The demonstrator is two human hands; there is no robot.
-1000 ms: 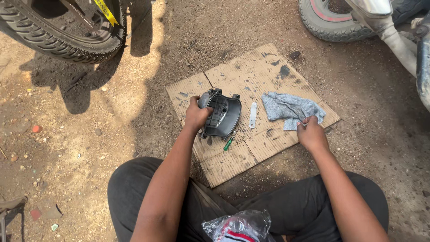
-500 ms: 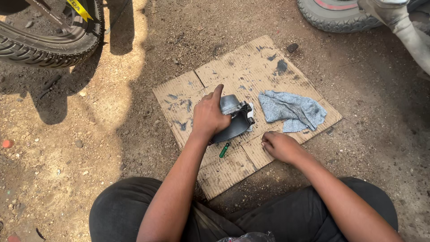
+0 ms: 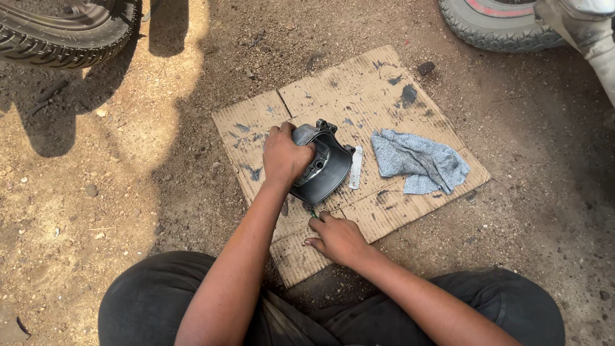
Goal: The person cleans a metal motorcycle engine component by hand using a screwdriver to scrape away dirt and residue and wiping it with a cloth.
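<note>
Tyre point(image 3: 70, 38) — black, knobbed tread, at upper left on bare dirt ground point(image 3: 128, 166), well clear of the cardboard

Cardboard sheet point(image 3: 359, 90) — flattened, creased into panels, grease-stained; laid on the dirt, seemingly to keep parts out of the grit

Left hand point(image 3: 285, 157) — fingers curled down over the near-left side of the housing, gripping it firmly and pressing it against the cardboard near the sheet's middle; probably braced so the part stays put

Dark housing point(image 3: 323, 170) — black moulded part with a rounded body and small lugs along its far edge, lying tilted on the middle of the cardboard, half covered by the left hand

Small green tool point(image 3: 312, 213) — only a short tip visible, on the cardboard just below the housing and touching the right hand's fingertips; kind cannot be told

Right hand point(image 3: 336, 240) — at the near edge of the cardboard, palm down, fingers loosely bent, fingertips pinching or resting on the green tip; whether closed around it cannot be told

Pale flat strip point(image 3: 356, 168) — small, light metal piece lying just beside the housing's right side

Grey-blue rag point(image 3: 419, 161) — crumpled, toward the right edge of the cardboard, apart from both hands, within easy reach

Second tyre point(image 3: 496, 25) — upper right, beyond the far right corner of the sheet
</note>
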